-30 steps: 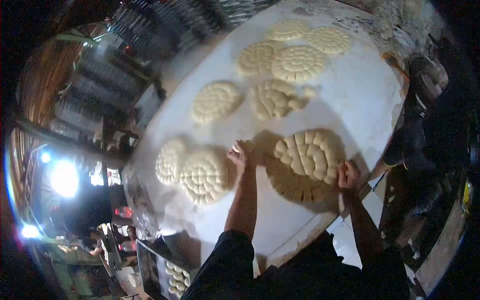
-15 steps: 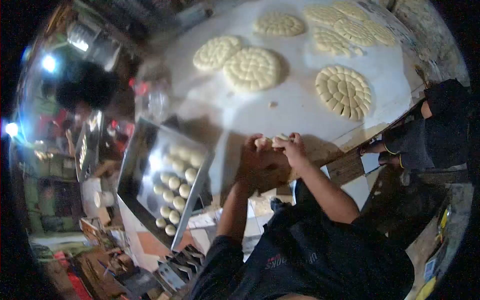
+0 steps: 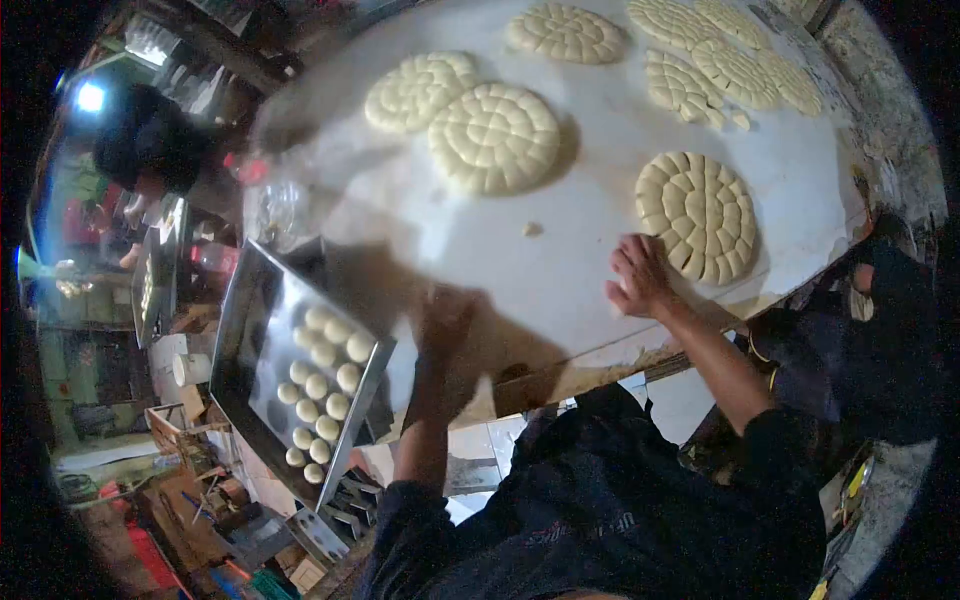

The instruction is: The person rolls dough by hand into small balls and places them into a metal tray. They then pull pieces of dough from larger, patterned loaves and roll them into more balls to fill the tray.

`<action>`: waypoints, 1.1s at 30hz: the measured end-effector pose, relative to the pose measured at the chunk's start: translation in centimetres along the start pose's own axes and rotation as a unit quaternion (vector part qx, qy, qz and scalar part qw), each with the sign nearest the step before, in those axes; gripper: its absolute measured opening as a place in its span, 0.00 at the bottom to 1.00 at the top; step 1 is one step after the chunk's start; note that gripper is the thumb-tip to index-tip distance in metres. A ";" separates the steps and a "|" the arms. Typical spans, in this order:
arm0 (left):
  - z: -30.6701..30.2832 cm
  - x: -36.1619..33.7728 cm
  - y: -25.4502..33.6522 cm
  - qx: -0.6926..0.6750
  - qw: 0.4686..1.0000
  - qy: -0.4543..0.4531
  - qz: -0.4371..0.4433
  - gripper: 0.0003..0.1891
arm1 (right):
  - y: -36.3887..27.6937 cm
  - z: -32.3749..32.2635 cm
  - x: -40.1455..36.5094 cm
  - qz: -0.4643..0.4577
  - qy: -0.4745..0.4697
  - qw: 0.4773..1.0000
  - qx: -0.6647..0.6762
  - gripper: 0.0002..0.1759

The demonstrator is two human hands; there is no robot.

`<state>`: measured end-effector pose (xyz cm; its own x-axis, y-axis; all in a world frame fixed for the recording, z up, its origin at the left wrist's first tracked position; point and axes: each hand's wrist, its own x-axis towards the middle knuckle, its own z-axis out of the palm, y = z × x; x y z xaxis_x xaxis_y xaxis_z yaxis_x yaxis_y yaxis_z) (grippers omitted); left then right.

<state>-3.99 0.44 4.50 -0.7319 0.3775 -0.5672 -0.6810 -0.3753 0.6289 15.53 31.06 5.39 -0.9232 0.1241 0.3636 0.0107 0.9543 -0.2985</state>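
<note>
My right hand [image 3: 642, 277] is at the lower left edge of a scored round of dough [image 3: 697, 217], its fingers curled; whatever lies under them is hidden. My left hand [image 3: 449, 318] is low over the pale table [image 3: 500, 245], in shadow and blurred, so its fingers cannot be made out. A small scrap of dough [image 3: 532, 229] lies between and beyond the hands. To the left, a metal tray [image 3: 228, 345] holds several smooth dough balls [image 3: 337, 406] along its right side.
Two touching scored rounds [image 3: 494, 139] lie farther back, another round [image 3: 566, 33] beyond them, and several cut rounds [image 3: 733, 72] at the back right. A clear plastic bag [image 3: 283, 212] sits behind the tray. One person [image 3: 150, 140] is at the left, another [image 3: 850, 340] at the right.
My hands, together around pieces of dough before, are now apart. The right hand has moved right to the scored round, and the left hand has moved left and down.
</note>
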 end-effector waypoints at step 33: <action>3.8 2.2 -1.6 0.601 0.639 0.077 0.474 0.11 | -3.3 8.0 9.2 0.109 0.095 0.983 0.109 0.05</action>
<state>-4.41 5.05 4.26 -0.8583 0.3397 0.3846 0.5131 0.5830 0.6299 3.96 26.88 2.63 -0.8193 0.3879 0.4223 0.0985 0.8207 -0.5629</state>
